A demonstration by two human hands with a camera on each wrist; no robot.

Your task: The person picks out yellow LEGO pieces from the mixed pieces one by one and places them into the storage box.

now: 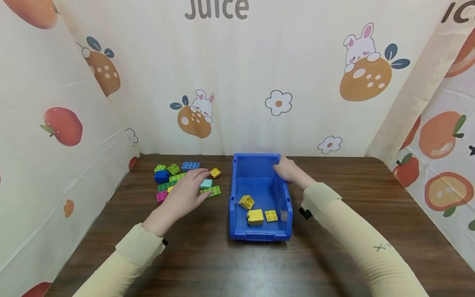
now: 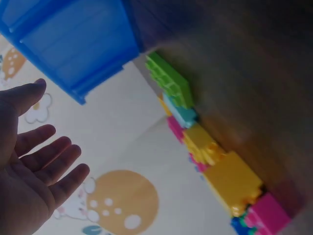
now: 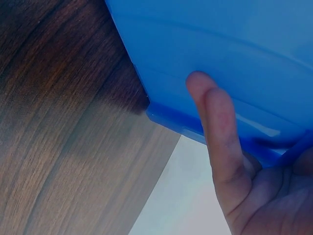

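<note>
A blue plastic bin (image 1: 259,236) stands on the table with a few yellow toy bricks inside, among them a yellow brick (image 1: 255,217) near its front. My right hand (image 1: 291,170) grips the rim of the bin's right wall near the back; in the right wrist view its fingers (image 3: 222,122) lie along the outer wall. Above the pile of loose bricks at the left is my left hand (image 1: 187,192), its fingers spread and nothing in them. Around it lie a lime green brick (image 1: 210,191), a light teal brick (image 1: 206,184) and a small yellow brick (image 1: 215,173). The hand hides part of the pile.
More bricks lie at the back left, including a dark blue brick (image 1: 161,177), a blue brick (image 1: 190,166) and a pink brick (image 1: 161,196). The brown wooden table (image 1: 371,198) ends at a printed curtain (image 1: 237,123) behind, with curtains also at both sides.
</note>
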